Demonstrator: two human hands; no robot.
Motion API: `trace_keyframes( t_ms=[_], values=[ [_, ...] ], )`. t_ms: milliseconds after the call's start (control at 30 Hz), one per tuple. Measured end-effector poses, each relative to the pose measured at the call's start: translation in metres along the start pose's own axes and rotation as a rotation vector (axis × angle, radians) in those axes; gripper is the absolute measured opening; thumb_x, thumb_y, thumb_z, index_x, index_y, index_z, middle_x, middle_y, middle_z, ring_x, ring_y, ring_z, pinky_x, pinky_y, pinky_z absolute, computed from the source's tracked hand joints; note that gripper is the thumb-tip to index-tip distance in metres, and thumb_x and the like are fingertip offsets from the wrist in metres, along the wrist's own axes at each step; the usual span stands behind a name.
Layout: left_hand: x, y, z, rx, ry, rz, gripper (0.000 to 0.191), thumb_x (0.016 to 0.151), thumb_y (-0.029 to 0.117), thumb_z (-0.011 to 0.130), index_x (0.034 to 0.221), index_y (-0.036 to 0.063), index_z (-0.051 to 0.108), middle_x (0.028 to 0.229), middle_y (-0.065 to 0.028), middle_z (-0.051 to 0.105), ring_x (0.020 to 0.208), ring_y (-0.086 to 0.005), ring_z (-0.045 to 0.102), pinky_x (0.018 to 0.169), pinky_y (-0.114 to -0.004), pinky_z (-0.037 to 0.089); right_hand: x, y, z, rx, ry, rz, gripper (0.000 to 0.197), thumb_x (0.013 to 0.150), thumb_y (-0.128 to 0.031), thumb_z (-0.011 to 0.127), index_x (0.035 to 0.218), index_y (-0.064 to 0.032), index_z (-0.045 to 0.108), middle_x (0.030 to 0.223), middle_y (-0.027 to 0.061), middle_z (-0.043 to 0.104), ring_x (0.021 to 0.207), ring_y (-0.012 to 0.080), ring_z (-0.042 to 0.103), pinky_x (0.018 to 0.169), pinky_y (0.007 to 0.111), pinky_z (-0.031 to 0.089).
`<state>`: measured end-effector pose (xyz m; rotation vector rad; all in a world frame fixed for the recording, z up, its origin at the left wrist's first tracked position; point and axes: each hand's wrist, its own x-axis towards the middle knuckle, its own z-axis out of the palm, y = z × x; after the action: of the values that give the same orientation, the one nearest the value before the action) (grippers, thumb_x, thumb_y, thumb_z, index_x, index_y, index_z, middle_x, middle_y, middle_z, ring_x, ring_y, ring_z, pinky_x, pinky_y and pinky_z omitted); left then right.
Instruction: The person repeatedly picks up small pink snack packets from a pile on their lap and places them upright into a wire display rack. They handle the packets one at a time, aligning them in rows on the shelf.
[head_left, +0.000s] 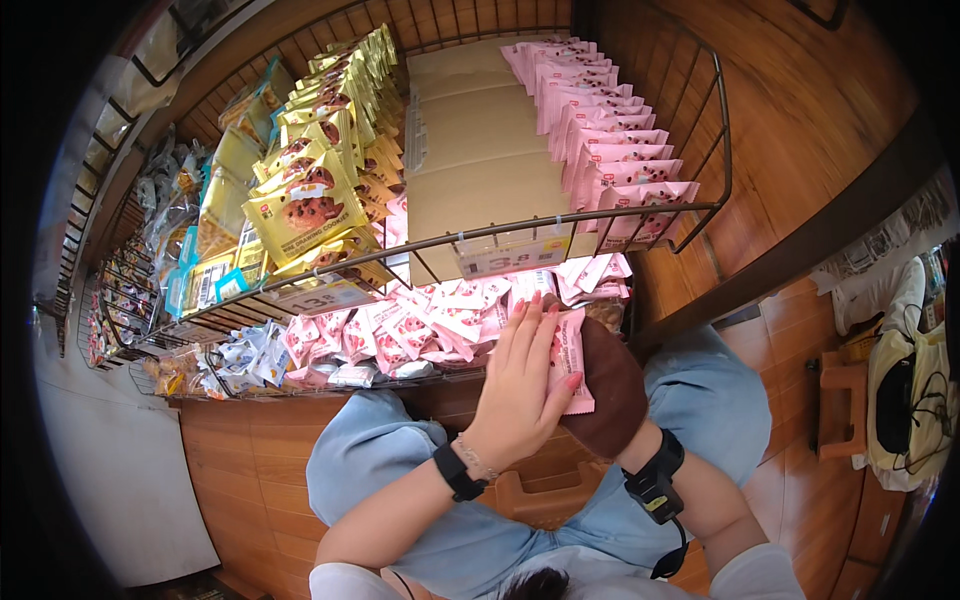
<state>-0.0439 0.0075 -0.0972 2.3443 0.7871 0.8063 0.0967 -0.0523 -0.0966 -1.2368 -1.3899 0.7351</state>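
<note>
My left hand (517, 375) lies along a pink cookie packet (577, 367), its straight fingers at the left side and the thumb across the front. Behind the packet is a brown cloth mitt (611, 375) that covers my right hand, so those fingers are hidden. The packet is pressed between my left hand and the mitt. Just beyond my fingertips, a heap of pink packets (420, 319) fills part of the lower wire basket. Above it, the upper wire basket (724, 150) holds a row of upright pink packets (600, 127) on the right, beside bare brown cardboard (480, 150).
Yellow cookie packets (315, 199) stand in a row left of the cardboard. Price tags (514, 259) hang on the upper basket's front rail. Blue-and-white packets (259, 352) lie lower left. An orange plastic stool (840, 405) and a cream bag (911, 405) are at the right.
</note>
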Motion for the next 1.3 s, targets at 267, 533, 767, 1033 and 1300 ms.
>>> trace_keyframes(
  t_ms=[267, 533, 767, 1033, 1300],
  values=[
    [0.01, -0.007, 0.022, -0.332, 0.075, -0.101, 0.061, 0.106, 0.028, 0.042, 0.15, -0.0116, 0.027, 0.151, -0.0318, 0.034, 0.144, -0.0463, 0.03, 0.12, -0.05, 0.021, -0.003, 0.008, 0.011, -0.169, -0.007, -0.067, 0.07, 0.096, -0.015, 0.053, 0.155, 0.0065, 0.022, 0.157, 0.0247, 0.032, 0.146, 0.0406, 0.031, 0.121, 0.044, 0.025],
    [0.001, 0.016, 0.023, -0.402, -0.069, 0.082, 0.068, 0.102, 0.029, 0.046, 0.156, -0.0059, 0.022, 0.163, -0.0294, 0.017, 0.153, -0.0461, 0.012, 0.123, -0.052, 0.011, -0.026, 0.043, -0.003, -0.267, -0.041, 0.014, 0.063, 0.102, -0.024, 0.051, 0.155, -0.0029, 0.024, 0.156, 0.0158, 0.037, 0.142, 0.0273, 0.041, 0.119, 0.038, 0.031],
    [0.003, 0.028, 0.012, -0.343, -0.171, 0.063, 0.072, 0.095, 0.024, 0.065, 0.158, 0.0124, 0.033, 0.166, -0.0294, -0.001, 0.151, -0.0526, -0.004, 0.121, -0.053, 0.01, -0.027, 0.06, -0.015, 0.245, -0.218, 0.171, 0.057, 0.106, -0.035, 0.043, 0.155, -0.0087, 0.029, 0.155, 0.0124, 0.039, 0.139, 0.0267, 0.043, 0.115, 0.039, 0.036],
    [0.016, 0.047, -0.02, -0.458, -0.066, 0.007, 0.066, 0.083, -0.007, 0.072, 0.144, 0.0104, 0.053, 0.128, -0.0179, 0.052, 0.109, -0.0301, 0.059, 0.089, -0.033, 0.051, -0.013, 0.049, -0.017, 0.786, -0.186, 0.148, 0.052, 0.1, -0.03, 0.057, 0.145, -0.0065, 0.044, 0.142, 0.0122, 0.053, 0.128, 0.024, 0.055, 0.104, 0.039, 0.05],
    [0.103, 0.034, -0.113, -0.27, 0.44, 0.291, 0.072, 0.081, -0.019, 0.058, 0.147, 0.0057, 0.042, 0.123, -0.0169, 0.062, 0.103, -0.0284, 0.067, 0.084, -0.033, 0.056, 0.022, 0.019, -0.023, -0.872, -0.114, -0.149, 0.028, 0.095, -0.018, 0.051, 0.121, -0.0094, 0.058, 0.121, 0.0114, 0.056, 0.119, 0.026, 0.052, 0.103, 0.036, 0.04]
  ],
)
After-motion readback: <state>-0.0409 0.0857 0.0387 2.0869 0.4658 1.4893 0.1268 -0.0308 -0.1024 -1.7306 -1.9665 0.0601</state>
